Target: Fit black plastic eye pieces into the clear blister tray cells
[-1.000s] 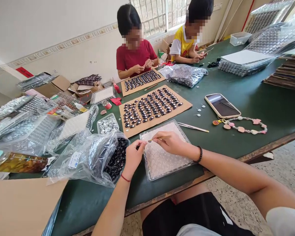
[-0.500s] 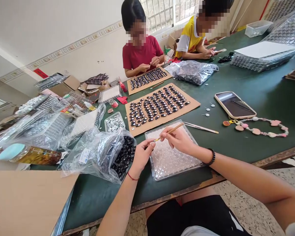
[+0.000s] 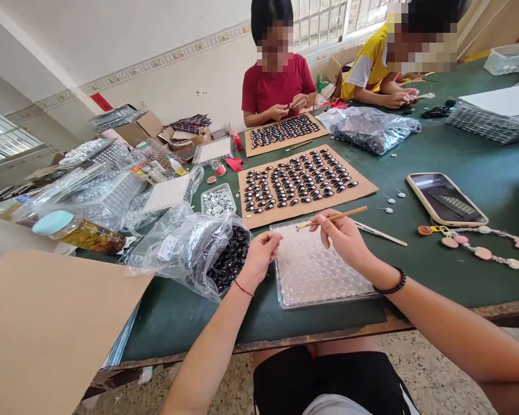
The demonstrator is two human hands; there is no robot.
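Note:
My right hand (image 3: 343, 233) grips a thin wooden stick (image 3: 350, 212) with a yellowish end. At that end, over the tray, is a small shiny piece (image 3: 298, 229), too small to name. My left hand (image 3: 263, 253) is closed, its fingertips pressed together to the left of the stick's tip; whether anything is between them is hidden. Under both hands lies a clear plastic tray (image 3: 315, 282) with rows of round hollows. Beside my left hand, a clear plastic bag (image 3: 190, 236) lies open with many small black pieces (image 3: 229, 262) showing.
Black-and-white pieces stand in rows on a cardboard sheet (image 3: 259, 219). Near it are a tub of small silvery discs (image 3: 218, 200), tweezers (image 3: 384, 233) and a phone (image 3: 447, 199). Two people work across the table. A lidded jar (image 3: 86, 231) and a brown board (image 3: 56, 323) lie left.
My hands have come apart: the stick's tip has moved away from my left fingertips, with the small shiny piece at its end. The view has turned slightly left.

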